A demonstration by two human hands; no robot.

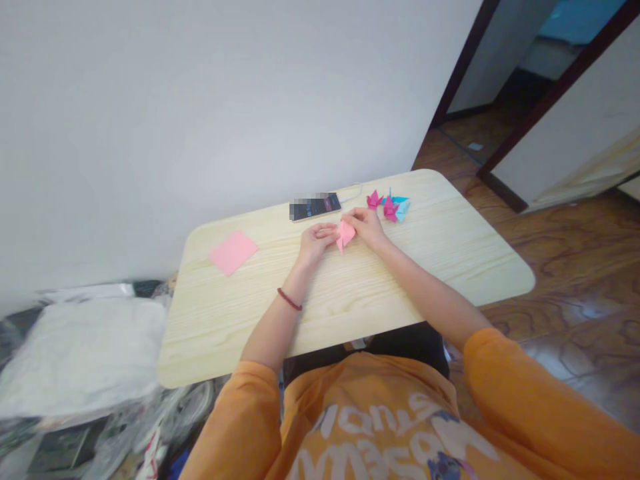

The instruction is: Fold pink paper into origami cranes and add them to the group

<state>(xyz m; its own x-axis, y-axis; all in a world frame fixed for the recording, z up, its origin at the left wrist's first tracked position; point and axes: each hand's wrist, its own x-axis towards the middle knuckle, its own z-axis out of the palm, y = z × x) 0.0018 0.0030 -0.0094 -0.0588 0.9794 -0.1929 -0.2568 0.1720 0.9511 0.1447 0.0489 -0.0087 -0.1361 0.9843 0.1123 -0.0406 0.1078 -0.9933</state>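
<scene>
A light pink folded paper crane (pixel 345 235) is between my two hands, just above or on the table. My left hand (pixel 316 241) pinches its left side, fingers closed on the paper. At its upper right edge, my right hand (pixel 365 224) grips it between thumb and fingertips. Just beyond my right hand lie finished-looking paper cranes: a magenta one (pixel 374 200), another magenta one (pixel 391 209) and a light blue one (pixel 402 211), with darker blue paper (pixel 397 199) behind them. A square of pink paper (pixel 233 253) lies flat at the left.
A phone (pixel 315 207) with a white cable (pixel 356 192) lies at the back of the wooden table (pixel 360 293), near the wall. White bedding-like fabric (pixel 90 347) and bagged items are at the lower left. Wooden floor (pixel 575 267) and a doorway are to the right.
</scene>
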